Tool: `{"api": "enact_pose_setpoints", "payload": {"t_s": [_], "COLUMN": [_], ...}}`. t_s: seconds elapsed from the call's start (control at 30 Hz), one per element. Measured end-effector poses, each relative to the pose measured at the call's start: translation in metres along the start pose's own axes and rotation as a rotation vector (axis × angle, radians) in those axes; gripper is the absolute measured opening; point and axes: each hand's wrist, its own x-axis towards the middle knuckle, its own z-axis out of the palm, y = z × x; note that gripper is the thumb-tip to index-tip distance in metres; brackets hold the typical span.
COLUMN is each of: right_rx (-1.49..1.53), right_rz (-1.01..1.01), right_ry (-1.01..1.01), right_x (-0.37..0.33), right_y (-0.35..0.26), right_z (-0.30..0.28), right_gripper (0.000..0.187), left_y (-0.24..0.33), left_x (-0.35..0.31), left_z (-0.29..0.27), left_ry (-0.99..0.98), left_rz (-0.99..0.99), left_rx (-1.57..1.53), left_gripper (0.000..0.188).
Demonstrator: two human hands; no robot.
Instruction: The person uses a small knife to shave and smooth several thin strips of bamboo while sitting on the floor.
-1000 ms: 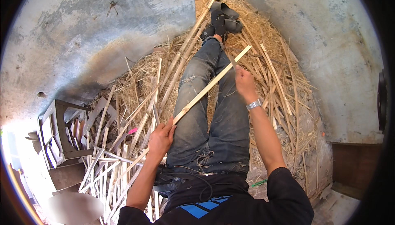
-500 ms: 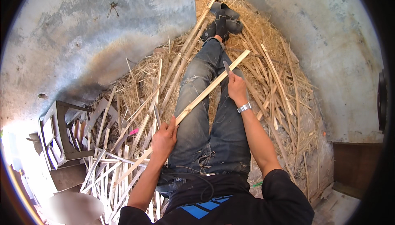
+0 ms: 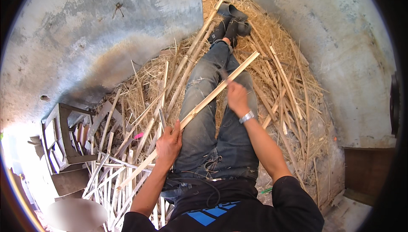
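A long pale bamboo strip (image 3: 208,99) lies slantwise across my thighs, its far end raised past my right leg. My left hand (image 3: 169,143) is closed round its lower part, and the tail of the strip runs on below the wrist. Close to that hand stands a narrow grey flat piece (image 3: 162,119); whether I grip it too cannot be made out. My right hand (image 3: 238,98), wearing a metal watch (image 3: 246,116), is closed on a knife (image 3: 223,74). The blade is smeared by motion and is beside the strip's upper half.
Many split strips (image 3: 123,189) lie heaped at my left, more sticks (image 3: 276,83) at my right on straw (image 3: 265,28). A dark frame (image 3: 70,136) stands far left. Grey walls (image 3: 127,24) rise on both sides. My legs stretch ahead, dark clogs (image 3: 238,13) by the feet.
My right hand has moved left and slightly down toward me along the strip with the knife. My left hand and the strip have barely moved. My feet have shifted slightly.
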Motion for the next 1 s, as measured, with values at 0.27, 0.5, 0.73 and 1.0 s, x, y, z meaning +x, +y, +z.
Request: {"api": "enact_pose_setpoints", "payload": {"t_s": [0.27, 0.5, 0.73, 1.0], "right_rx": [0.062, -0.121, -0.024, -0.058], "right_rz": [-0.137, 0.082, -0.117, 0.042], "right_ry": [-0.298, 0.08, 0.021, 0.086], "right_x": [-0.057, 0.057, 0.0, 0.022], "right_y": [-0.025, 0.055, 0.034, 0.034], "right_z": [-0.004, -0.046, -0.012, -0.017], "right_gripper": [0.038, 0.053, 0.046, 0.04], "left_y": [-0.006, -0.026, -0.027, -0.025], "left_x": [-0.008, -0.01, -0.013, -0.012], "left_z": [0.007, -0.003, 0.006, 0.006], "left_ry": [-0.012, -0.001, 0.029, 0.022], "left_rz": [-0.036, 0.056, 0.08, 0.079], "left_rx": [-0.065, 0.052, 0.054, 0.074], "left_gripper": [0.041, 0.043, 0.046, 0.044]}}
